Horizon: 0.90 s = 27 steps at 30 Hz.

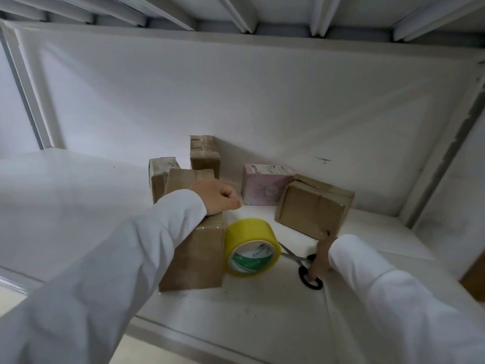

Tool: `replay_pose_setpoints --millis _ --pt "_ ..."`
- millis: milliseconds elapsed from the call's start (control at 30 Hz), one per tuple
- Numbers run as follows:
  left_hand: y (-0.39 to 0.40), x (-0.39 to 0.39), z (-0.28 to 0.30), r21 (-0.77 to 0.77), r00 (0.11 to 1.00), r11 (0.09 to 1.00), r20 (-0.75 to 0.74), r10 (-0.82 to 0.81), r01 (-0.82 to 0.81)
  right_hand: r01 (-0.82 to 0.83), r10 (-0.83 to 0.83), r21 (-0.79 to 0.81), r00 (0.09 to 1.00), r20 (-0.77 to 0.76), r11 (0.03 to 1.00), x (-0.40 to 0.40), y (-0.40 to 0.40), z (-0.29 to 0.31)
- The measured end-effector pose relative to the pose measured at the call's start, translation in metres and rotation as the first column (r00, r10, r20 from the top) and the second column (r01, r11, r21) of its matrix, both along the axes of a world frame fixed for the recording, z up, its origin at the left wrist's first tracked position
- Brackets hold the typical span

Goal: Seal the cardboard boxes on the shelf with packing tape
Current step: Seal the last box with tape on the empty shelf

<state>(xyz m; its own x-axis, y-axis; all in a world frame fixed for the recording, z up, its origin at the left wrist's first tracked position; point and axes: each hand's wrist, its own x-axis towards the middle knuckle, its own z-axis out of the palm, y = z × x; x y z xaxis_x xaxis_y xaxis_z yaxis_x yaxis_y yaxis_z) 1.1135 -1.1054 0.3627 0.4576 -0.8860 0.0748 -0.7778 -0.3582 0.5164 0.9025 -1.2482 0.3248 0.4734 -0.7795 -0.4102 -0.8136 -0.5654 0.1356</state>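
Note:
A tall cardboard box (195, 258) stands on the white shelf (78, 206). My left hand (217, 197) rests on its top with the fingers curled over the right edge. A yellow roll of packing tape (250, 241) leans against the box's right side. Black-handled scissors (301, 261) lie to the right of the roll, and my right hand (321, 256) grips their handles, a finger through one loop. Another cardboard box (313, 206) sits tilted just beyond that hand.
Two more taped cardboard boxes (204, 155) (160, 177) stand at the back, beside a pink printed box (263, 183). The shelf's back wall (236, 88) is close behind them, and a metal post (441, 158) bounds the right side.

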Motion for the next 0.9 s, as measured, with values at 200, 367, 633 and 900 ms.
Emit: replay_pose_setpoints --millis 200,367,633,900 --pt "0.003 -0.008 0.002 0.043 0.978 0.989 0.161 0.134 -0.142 -0.022 0.023 -0.045 0.999 0.027 0.999 0.001 0.001 -0.011" --pt "0.005 -0.008 0.002 0.041 0.973 0.985 0.166 0.159 -0.168 0.024 -0.024 0.004 0.983 0.183 1.000 -0.009 -0.007 -0.013" --pt "0.006 -0.007 0.001 -0.037 0.982 0.986 0.085 0.167 -0.165 -0.199 -0.676 0.884 0.580 0.453 0.422 -0.019 -0.007 0.017" --pt "0.006 -0.006 0.000 -0.050 0.987 0.986 0.019 0.159 -0.158 -0.381 -0.068 0.885 0.909 0.412 0.268 -0.013 0.035 0.030"
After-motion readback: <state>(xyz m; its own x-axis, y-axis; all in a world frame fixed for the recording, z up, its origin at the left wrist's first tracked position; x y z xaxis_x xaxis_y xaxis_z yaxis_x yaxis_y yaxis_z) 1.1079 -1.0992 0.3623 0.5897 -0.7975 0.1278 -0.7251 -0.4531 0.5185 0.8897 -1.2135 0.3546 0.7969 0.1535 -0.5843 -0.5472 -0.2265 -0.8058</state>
